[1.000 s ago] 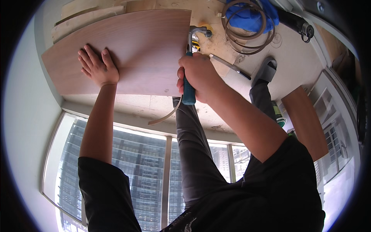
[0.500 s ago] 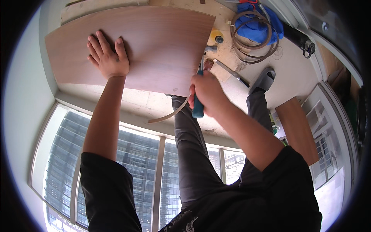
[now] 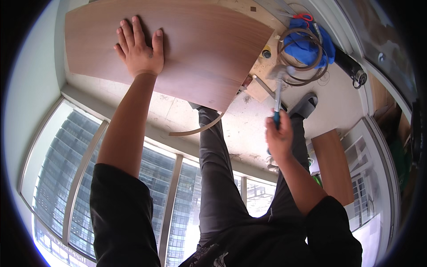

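My left hand lies flat with its fingers spread on a brown wood-grain board. My right hand is closed round the teal handle of a hammer. The hammer is raised to the right of the board, apart from it, and its metal head is smeared by motion. A thin strip of edge banding hangs from the board's near right corner and curves leftward over my trouser leg. How far the strip runs along the board's right edge is hard to make out.
Coiled brown banding lies on blue cloth beside red-handled scissors. A small yellow bottle stands near the board's right edge. Another board leans at the right, past a grey slipper. Tall windows border the near side.
My right hand has swung the hammer away from the board's right edge, rightward and toward me. My left hand stays flat on the board. The whole view has shifted slightly.
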Demonstrator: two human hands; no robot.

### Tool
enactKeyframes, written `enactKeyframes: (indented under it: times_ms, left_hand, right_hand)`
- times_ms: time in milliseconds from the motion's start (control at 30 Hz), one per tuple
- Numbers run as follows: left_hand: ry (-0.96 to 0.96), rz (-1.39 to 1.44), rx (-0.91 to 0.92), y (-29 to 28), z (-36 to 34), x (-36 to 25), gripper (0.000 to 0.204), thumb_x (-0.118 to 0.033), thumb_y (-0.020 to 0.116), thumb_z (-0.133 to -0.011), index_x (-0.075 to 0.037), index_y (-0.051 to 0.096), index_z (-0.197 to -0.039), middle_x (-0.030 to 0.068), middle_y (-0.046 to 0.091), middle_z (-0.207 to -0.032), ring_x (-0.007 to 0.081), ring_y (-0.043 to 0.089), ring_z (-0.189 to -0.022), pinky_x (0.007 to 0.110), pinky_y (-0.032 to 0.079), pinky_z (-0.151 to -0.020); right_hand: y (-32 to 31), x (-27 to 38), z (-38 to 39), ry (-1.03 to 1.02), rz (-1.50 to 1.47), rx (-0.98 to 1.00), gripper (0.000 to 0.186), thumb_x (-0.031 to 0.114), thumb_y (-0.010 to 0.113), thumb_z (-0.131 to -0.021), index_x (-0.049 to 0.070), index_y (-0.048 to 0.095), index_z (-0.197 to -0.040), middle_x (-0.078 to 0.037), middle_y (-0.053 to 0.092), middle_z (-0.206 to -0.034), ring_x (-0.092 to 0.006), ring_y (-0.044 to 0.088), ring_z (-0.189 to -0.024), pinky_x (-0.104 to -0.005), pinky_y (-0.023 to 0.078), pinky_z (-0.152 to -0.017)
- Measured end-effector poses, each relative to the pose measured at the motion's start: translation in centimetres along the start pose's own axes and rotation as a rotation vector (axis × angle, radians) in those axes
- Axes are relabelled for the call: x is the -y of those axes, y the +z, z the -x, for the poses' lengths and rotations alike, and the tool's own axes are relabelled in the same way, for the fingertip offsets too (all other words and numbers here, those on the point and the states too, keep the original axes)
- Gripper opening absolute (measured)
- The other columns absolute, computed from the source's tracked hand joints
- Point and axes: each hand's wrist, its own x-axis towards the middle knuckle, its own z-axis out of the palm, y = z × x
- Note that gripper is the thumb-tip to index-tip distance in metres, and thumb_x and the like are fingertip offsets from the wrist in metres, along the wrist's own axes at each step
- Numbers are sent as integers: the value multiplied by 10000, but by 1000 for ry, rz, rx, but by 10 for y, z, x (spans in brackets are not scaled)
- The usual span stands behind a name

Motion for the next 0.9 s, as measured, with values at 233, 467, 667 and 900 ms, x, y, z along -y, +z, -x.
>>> enactKeyframes:
  times_ms: [233, 467, 667, 900]
  left_hand:
    - [-8, 10, -10, -1, 0, 2, 740, -632, 395, -936, -227, 272, -1542, 112, 218, -1608, 318, 170, -1486, 557, 96, -1179]
    - [16, 11, -36, 3, -1, 4, 723, -621, 392, -943, -221, 288, -1537, 121, 235, -1602, 331, 183, -1482, 562, 102, -1173]
    - [17, 21, -35, 1, -2, 3, 717, -607, 395, -947, -213, 290, -1537, 125, 237, -1601, 338, 183, -1481, 559, 106, -1172]
    - [23, 27, -40, 2, -3, 0, 718, -609, 373, -952, -203, 288, -1538, 132, 235, -1600, 341, 182, -1481, 561, 103, -1171]
  right_hand:
    - [-28, 29, -54, -98, -274, 122, 228, 253, 592, -976, 46, 539, -893, -9, 516, -707, -93, 464, -629, -235, 395, -608]
    - [22, 65, -128, -400, -258, 248, 464, 453, 460, -1022, 69, 514, -768, 12, 464, -639, -75, 419, -564, -235, 343, -533]
    - [42, 75, -165, -520, -244, 125, 512, 482, 474, -1010, 70, 511, -708, 26, 452, -609, -60, 403, -562, -224, 317, -522]
    - [50, 60, -176, -630, -199, 145, 476, 423, 535, -1002, 39, 549, -721, 31, 497, -650, -67, 442, -621, -231, 351, -572]
